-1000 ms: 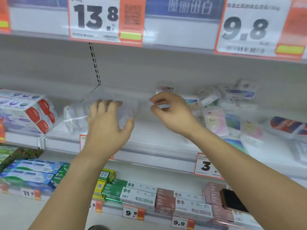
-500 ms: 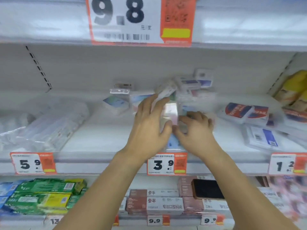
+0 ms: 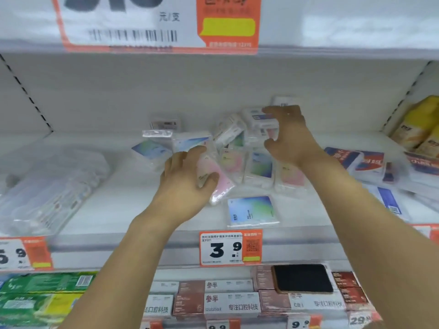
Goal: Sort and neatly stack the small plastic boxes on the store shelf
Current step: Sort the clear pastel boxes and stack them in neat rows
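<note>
On the shelf [image 3: 142, 210], left hand [image 3: 187, 184] pinched a pink box [image 3: 215, 184], long axis tilted away-left; right hand [image 3: 288, 136], fingers curled, clutched boxes atop the jumbled pile [image 3: 251, 162], just right, nearer.

Both hands raised forward, left hand [image 3: 187, 184] curled in a grip, right hand [image 3: 288, 136] likewise, higher.
</note>
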Demonstrator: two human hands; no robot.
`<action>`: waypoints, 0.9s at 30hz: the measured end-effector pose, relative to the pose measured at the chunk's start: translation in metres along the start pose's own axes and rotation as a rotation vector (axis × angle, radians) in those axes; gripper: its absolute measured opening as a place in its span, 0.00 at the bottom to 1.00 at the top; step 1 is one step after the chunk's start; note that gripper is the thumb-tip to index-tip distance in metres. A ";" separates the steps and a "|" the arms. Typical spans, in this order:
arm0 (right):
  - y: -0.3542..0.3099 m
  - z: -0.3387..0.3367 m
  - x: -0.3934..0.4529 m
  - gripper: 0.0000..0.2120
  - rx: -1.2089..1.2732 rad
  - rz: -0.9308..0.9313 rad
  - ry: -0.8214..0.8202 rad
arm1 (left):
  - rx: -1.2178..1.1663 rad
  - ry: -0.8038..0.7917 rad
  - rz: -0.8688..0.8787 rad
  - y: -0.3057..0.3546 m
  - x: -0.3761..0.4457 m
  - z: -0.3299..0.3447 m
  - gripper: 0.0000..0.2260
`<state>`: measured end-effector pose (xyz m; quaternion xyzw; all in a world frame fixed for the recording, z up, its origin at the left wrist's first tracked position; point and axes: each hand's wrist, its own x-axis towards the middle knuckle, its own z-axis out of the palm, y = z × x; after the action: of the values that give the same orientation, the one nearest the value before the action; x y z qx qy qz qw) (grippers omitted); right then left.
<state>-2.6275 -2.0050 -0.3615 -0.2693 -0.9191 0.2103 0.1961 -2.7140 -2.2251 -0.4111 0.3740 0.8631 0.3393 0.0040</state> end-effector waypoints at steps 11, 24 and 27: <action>0.021 -0.006 0.029 0.15 0.040 -0.015 0.253 | -0.016 -0.145 -0.071 0.004 0.007 -0.012 0.26; 0.024 -0.031 -0.063 0.16 0.811 0.377 0.121 | -0.458 0.168 0.063 0.075 0.010 0.011 0.13; 0.020 -0.031 -0.076 0.20 0.777 0.245 -0.007 | -0.673 -0.136 -0.019 0.098 0.005 0.030 0.18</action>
<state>-2.5450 -2.0245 -0.3644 -0.2819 -0.7331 0.5646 0.2535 -2.6462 -2.1562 -0.3755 0.3653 0.7042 0.5791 0.1880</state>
